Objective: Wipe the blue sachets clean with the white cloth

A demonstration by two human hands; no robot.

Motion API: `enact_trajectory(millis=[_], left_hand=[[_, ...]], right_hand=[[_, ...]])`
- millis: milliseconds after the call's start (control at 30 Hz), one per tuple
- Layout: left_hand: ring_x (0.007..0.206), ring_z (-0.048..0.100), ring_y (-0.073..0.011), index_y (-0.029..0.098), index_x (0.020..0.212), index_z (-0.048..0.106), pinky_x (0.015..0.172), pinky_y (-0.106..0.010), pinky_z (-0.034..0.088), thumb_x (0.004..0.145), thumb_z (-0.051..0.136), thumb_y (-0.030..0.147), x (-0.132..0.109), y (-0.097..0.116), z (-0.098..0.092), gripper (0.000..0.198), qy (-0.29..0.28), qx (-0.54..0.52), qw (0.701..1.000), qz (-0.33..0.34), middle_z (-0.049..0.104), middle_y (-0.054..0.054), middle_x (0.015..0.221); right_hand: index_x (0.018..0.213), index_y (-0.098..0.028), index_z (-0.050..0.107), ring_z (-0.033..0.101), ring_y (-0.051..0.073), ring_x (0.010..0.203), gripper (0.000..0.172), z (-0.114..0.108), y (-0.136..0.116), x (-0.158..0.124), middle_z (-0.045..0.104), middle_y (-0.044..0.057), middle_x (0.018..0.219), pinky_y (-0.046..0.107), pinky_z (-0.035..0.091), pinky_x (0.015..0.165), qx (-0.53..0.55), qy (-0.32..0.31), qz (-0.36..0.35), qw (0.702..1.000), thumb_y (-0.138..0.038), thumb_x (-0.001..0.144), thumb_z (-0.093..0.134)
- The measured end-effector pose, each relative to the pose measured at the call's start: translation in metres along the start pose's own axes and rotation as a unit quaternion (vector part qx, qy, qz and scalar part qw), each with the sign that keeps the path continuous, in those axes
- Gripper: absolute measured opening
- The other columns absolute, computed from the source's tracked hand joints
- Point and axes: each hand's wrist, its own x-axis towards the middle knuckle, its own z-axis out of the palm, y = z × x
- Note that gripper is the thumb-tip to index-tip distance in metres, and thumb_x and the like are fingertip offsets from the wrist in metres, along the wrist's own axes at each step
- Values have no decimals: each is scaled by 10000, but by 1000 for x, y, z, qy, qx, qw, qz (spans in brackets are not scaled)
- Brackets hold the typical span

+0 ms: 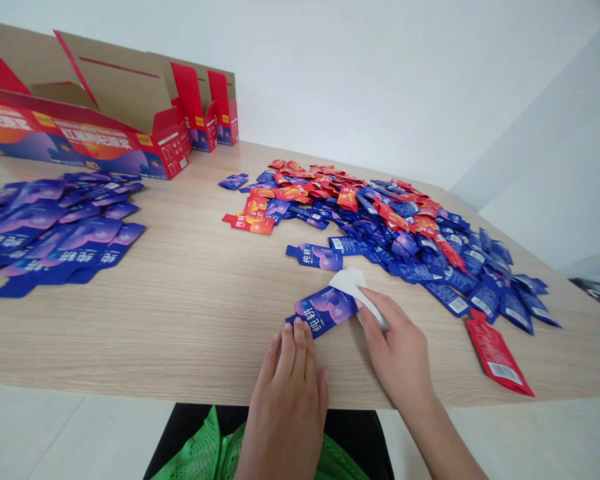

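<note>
A blue-and-purple foil sachet (324, 311) lies on the wooden table (180, 333) in front of me. My left hand (287, 393) rests flat, fingertips on or just at the sachet's lower edge, and does not grip it. My right hand (395, 347) pinches a white tissue or cloth (349, 283), pressing it onto the sachet's upper end. Part of the sachet's end is hidden under the white material.
A large heap of blue and red sachets (380, 227) covers the table's right side, and a spread of blue sachets (55, 227) lies to the left. Open red printed cartons (90, 127) stand at the back left against the wall. Green mesh fabric (215, 453) shows below the table edge.
</note>
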Motion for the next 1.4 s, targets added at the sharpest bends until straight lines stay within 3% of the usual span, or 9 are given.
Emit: enact_trajectory(millis=[167,333,533,600,800,967,1100,1300,1400], left_hand=[[1297,665,-263,22,1360,641,1045,-354,572,1019,375,257,-1,-7,-2,491,2,8,1000,23,676,-158,1428],[1293,668,-275,11,1344,649,1036,-366,571,1018,362,246,1,-7,-2,494,7,8,999,32,679,-172,1419],[1256,685,-290,5,1336,648,1044,-399,552,988,367,174,3,-9,-1,478,11,6,998,57,712,-189,1365],[1278,671,-283,0,1352,634,1060,-392,539,991,367,182,3,-10,0,485,9,4,999,51,695,-193,1394],[1314,641,-267,20,1385,618,1085,-381,513,996,391,206,-2,-7,5,486,9,-11,1000,25,676,-163,1436],[1313,635,-266,27,1370,632,1096,-384,496,989,389,204,-3,-6,8,485,16,-11,999,32,683,-170,1424],[1309,634,-264,36,1378,629,1091,-386,496,981,381,202,-2,-10,8,497,11,-3,999,47,690,-164,1416],[1294,647,-261,13,1351,642,1080,-378,499,986,383,203,-1,-8,8,486,35,4,999,37,692,-163,1412],[1309,635,-276,13,1355,639,1092,-392,492,979,401,210,-3,-7,10,487,33,4,999,43,698,-163,1403]], right_hand=[[1324,-252,709,730,253,1149,344,11,-17,0,775,76,1252,380,578,959,22,21,-17,999,-305,1062,493],[1288,-237,709,710,251,1185,297,2,-14,2,764,72,1276,381,558,1020,70,135,23,988,-317,1053,545],[1289,-254,715,743,223,997,322,14,-31,-3,789,65,1097,341,597,873,10,-112,-148,983,-208,1058,496],[1296,-246,711,741,233,1042,334,16,-24,-1,783,73,1163,361,597,907,-20,-123,-126,984,-188,1047,496],[1298,-236,701,730,268,1174,334,1,7,6,763,73,1287,416,585,990,-29,-45,0,999,-241,1051,476],[1319,-267,695,723,220,1183,325,10,-19,2,769,56,1277,358,572,1028,73,-86,-85,990,-247,1064,495],[1292,-268,722,741,224,1131,348,21,-29,2,781,54,1251,358,596,980,6,-130,-121,984,-173,1020,526],[1292,-257,727,760,273,1102,354,-3,17,9,777,67,1276,414,606,928,-87,-64,0,994,-218,1028,494],[1268,-266,741,770,279,1074,334,-11,19,10,791,62,1241,397,615,884,-78,-14,29,996,-276,1041,498]])
